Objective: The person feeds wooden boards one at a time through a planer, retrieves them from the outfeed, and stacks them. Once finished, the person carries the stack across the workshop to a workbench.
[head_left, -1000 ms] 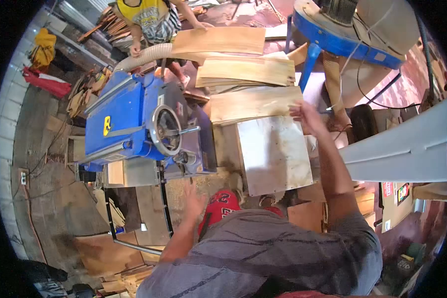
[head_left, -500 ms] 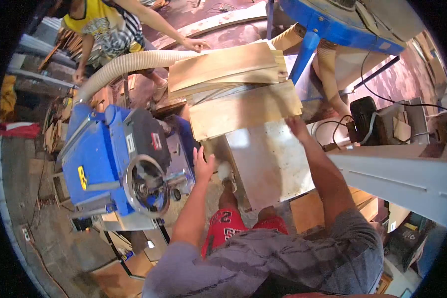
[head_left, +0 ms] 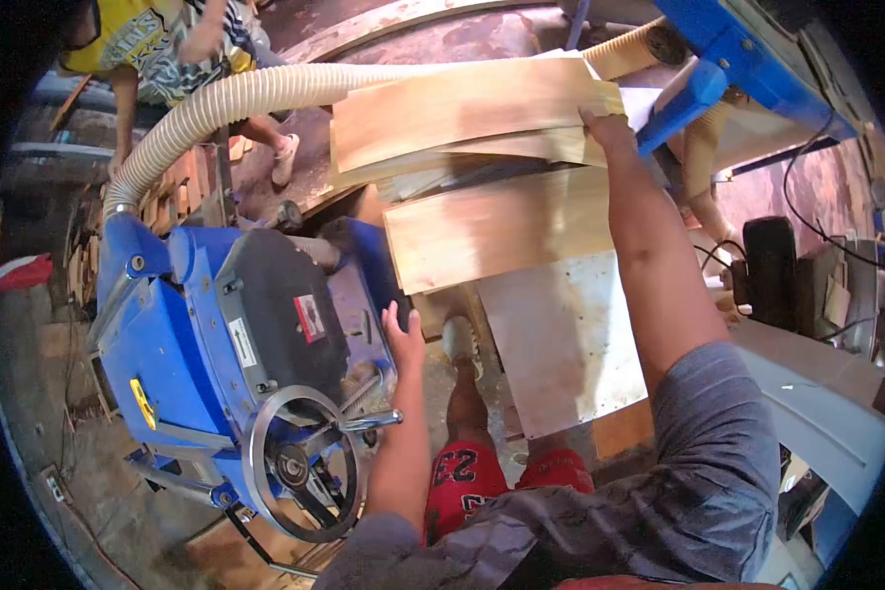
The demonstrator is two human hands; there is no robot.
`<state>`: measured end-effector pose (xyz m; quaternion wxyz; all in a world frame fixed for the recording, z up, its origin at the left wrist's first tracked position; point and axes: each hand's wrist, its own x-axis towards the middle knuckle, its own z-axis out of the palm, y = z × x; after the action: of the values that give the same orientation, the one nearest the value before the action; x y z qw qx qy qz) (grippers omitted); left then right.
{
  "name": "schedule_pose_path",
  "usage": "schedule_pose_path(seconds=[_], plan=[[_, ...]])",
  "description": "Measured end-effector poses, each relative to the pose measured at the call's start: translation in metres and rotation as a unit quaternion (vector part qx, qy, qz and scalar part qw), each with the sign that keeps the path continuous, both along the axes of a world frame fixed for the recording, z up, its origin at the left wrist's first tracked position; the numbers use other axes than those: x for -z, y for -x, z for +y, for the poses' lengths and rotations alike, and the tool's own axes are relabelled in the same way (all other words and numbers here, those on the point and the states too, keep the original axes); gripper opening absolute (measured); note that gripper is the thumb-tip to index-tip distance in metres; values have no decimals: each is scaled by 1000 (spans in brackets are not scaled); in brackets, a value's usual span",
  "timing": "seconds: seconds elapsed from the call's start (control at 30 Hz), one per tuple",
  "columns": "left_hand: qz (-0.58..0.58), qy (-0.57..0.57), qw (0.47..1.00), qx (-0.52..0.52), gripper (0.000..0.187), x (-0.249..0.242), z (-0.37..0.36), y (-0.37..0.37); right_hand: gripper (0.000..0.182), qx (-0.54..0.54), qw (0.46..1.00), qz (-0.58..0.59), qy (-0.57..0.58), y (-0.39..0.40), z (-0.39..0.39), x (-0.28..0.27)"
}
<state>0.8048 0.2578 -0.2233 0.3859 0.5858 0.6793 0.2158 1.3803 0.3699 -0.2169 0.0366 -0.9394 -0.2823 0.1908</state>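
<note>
Two stacks of thin wooden boards lie crosswise in front of me. My right hand (head_left: pixel 608 133) is at the right end of the back stack (head_left: pixel 452 110), its thumb on top and its fingers closed around the board's edge. The front stack (head_left: pixel 501 226) lies nearer, partly over a pale flat panel (head_left: pixel 565 339). My left hand (head_left: pixel 403 339) is raised with fingers apart, below the front stack's left corner and beside the blue machine (head_left: pixel 182 324). It holds nothing.
The machine has a metal handwheel (head_left: pixel 305 462) close to my left forearm. A ribbed hose (head_left: pixel 236 103) curves behind the boards. Another person (head_left: pixel 157 49) stands at the back left. Blue metal framework (head_left: pixel 683 103) and cables (head_left: pixel 826 211) are on the right.
My right hand has moved from the front stack's right corner to the back stack's right end. My left hand stays open. The other person's arm has pulled back from the boards.
</note>
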Motion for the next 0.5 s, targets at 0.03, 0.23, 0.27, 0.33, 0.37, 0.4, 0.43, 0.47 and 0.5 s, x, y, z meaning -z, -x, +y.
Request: schedule_pose_path(seconds=[0.03, 0.23, 0.27, 0.33, 0.37, 0.4, 0.43, 0.47, 0.5], plan=[[-4, 12, 1000, -2, 58, 2, -6, 5, 59, 29, 999, -30, 8, -17, 10, 34], [-3, 21, 1000, -23, 57, 0, 2, 1, 61, -55, 994, -92, 35, 13, 6, 14], [3, 13, 1000, -25, 55, -5, 8, -8, 64, 88, 991, -97, -11, 23, 5, 16], [-19, -35, 999, -17, 53, 8, 18, -15, 66, 95, 994, -49, -22, 28, 1, -2], [-37, -42, 998, -20, 52, 8, 19, -20, 67, 105, 994, -1, -31, 24, 1, 0], [-49, -42, 998, -15, 54, 7, 18, -23, 67, 105, 994, 0, -33, 21, 3, 8], [-62, -42, 997, -10, 55, 4, 17, -26, 70, 67, 997, -39, -8, 1, 7, 41], [-97, -65, 993, 0, 54, 7, 15, -28, 73, 29, 996, -80, 17, -10, 11, 58], [-99, -67, 993, 0, 54, 5, 14, -29, 73, 30, 996, -82, 15, -11, 11, 57]])
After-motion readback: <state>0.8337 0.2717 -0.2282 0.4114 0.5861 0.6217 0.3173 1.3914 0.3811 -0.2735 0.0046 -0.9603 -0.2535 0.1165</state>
